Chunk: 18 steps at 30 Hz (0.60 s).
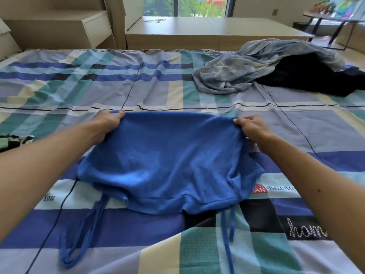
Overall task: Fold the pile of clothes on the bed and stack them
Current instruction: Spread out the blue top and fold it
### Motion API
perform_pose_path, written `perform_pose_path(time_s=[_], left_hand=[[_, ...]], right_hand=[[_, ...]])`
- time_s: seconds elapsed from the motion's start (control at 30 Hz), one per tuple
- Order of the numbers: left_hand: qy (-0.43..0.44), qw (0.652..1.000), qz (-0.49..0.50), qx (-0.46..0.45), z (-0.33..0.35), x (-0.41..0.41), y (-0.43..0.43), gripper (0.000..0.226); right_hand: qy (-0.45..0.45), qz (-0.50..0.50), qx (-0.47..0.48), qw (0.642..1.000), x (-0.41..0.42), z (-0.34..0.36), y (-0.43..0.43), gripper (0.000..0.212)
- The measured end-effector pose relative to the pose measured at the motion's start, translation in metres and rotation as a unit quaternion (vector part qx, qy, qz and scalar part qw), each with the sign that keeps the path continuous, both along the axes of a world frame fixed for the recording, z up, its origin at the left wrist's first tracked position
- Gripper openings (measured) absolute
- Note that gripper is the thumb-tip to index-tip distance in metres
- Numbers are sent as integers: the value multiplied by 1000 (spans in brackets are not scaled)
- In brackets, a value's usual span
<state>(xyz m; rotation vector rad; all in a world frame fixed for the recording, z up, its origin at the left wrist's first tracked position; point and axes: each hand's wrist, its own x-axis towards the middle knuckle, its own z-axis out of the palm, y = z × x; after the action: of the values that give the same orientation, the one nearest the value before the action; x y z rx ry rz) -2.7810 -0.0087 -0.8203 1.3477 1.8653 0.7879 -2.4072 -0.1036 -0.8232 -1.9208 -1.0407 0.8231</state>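
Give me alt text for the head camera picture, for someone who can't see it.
The left hand and right hand each grip a far corner of a blue garment spread on a plaid bedsheet, its strings trailing toward the viewer. A crumpled grey garment and a dark garment lie at the far right.

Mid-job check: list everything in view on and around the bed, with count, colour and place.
blue top: one, blue, mid-bed in front of the person
straps: several, blue, trailing from the top's near edge
grey garment: one, pale grey-blue, crumpled, far right of the bed
black garment: one, black, far right, partly under the grey garment
patterned cloth: one, green and black, left edge, mostly cut off
bed sheet: one, plaid blue, teal and cream
wooden platform: one, light wood, beyond the bed by the window
left hand: holds the top's far left corner
right hand: holds its far right corner
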Motion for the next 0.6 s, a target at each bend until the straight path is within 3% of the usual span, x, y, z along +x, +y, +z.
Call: perform_pose_path(time_s=[0.1,0.2,0.27,0.33,0.43,0.6], left_hand=[[166,985,42,-7,-16,-5,1,54],[367,928,24,59,-15,16,-18,59],[366,910,-73,182,-14,40,-41,53],[301,898,-199,251,-17,72,-74,59],[274,882,-314,218,-34,121,-122,87],[377,847,-352,130,-69,147,-147,99]], right_hand=[[-3,-64,-15,998,16,-6,-7,21],[74,-14,-29,997,14,-13,-13,18],[136,34,-44,989,9,-10,-16,33],[128,71,-65,987,8,-6,-20,45],[97,120,-96,983,5,0,-28,60],[151,162,-140,965,-3,12,-42,52]])
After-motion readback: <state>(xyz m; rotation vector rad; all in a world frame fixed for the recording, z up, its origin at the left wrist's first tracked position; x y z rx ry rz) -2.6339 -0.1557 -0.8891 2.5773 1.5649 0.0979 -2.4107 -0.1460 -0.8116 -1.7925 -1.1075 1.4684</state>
